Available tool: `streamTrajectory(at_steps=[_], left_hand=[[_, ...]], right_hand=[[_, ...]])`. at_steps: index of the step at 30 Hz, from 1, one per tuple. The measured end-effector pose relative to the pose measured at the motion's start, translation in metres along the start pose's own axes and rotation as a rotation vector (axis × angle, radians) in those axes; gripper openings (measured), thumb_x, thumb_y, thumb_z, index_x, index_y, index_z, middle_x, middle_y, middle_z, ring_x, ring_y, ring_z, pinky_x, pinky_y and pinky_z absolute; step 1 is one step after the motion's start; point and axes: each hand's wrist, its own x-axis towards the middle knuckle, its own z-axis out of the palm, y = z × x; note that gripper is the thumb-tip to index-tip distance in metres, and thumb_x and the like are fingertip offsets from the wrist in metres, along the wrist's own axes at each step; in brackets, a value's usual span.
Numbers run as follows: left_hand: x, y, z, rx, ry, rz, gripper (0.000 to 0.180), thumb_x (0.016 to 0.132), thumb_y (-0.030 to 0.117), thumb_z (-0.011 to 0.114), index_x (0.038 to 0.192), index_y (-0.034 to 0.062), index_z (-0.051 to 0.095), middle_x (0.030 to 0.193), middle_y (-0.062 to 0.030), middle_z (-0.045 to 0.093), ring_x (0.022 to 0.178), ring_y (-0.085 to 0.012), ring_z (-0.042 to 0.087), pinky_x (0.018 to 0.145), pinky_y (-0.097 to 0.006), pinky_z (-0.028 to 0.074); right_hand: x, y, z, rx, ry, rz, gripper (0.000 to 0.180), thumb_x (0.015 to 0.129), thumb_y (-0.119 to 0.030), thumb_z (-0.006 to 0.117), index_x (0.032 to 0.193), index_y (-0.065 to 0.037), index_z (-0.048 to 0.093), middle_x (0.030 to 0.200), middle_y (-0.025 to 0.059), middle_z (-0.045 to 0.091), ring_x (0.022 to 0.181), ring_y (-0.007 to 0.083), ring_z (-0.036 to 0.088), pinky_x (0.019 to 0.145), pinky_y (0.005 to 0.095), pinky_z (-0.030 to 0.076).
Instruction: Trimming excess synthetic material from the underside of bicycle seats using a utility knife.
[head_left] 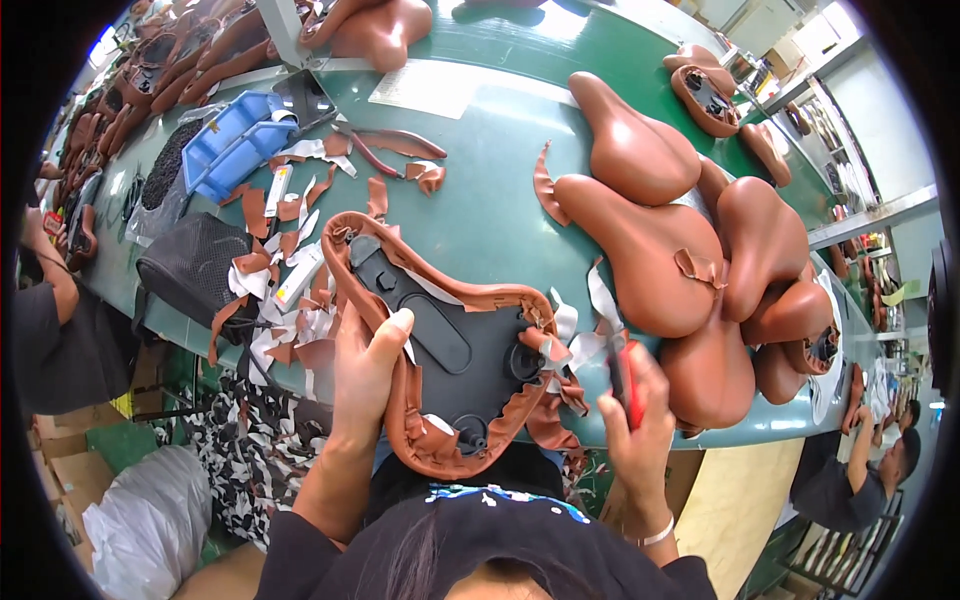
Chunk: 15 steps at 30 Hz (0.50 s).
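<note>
An upturned bicycle saddle (440,335) lies in front of me, its black plastic base showing inside a brown leather-like cover folded over the rim. My left hand (365,365) grips its left edge, the thumb pressed on the rim. Loose flaps of brown trim (550,425) hang along the saddle's right side. My right hand (640,410) is closed around a red and black utility knife (632,385), just right of the saddle and apart from it. A white and brown strip (603,300) curls near the tool's tip.
Finished brown saddles (660,250) are piled on the right of the green table (480,215). Brown and white scraps (285,330), a black mesh bag (195,265), a blue bin (235,145) and red-handled pliers (385,150) lie left. Other people work at both sides.
</note>
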Motion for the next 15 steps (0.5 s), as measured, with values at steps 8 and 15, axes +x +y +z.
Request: streamTrajectory(at_steps=[8, 15], left_hand=[[-0.019, -0.04, -0.013, 0.438, 0.367, 0.395, 0.068, 0.077, 0.013, 0.071, 0.129, -0.0016, 0.03, 0.107, -0.0121, 0.046, 0.103, -0.0203, 0.045, 0.092, -0.035, 0.037], [0.022, 0.013, 0.072, 1.042, -0.4, 0.866, 0.029, 0.075, 0.027, 0.07, 0.096, 0.0088, 0.059, 0.094, -0.0077, 0.058, 0.091, -0.0245, 0.053, 0.08, -0.04, 0.034]], right_hand=[[0.1, 0.0, 0.02, 0.47, 0.105, 0.152, 0.042, 0.085, -0.006, 0.058, 0.125, 0.0, 0.048, 0.088, 0.0077, 0.065, 0.063, 0.0063, 0.056, 0.052, 0.0214, 0.044], [0.088, -0.034, 0.032, 0.273, -0.034, -0.042, 0.046, 0.082, -0.009, 0.065, 0.123, 0.0, 0.047, 0.096, 0.0109, 0.064, 0.082, 0.0157, 0.062, 0.074, 0.0268, 0.049]])
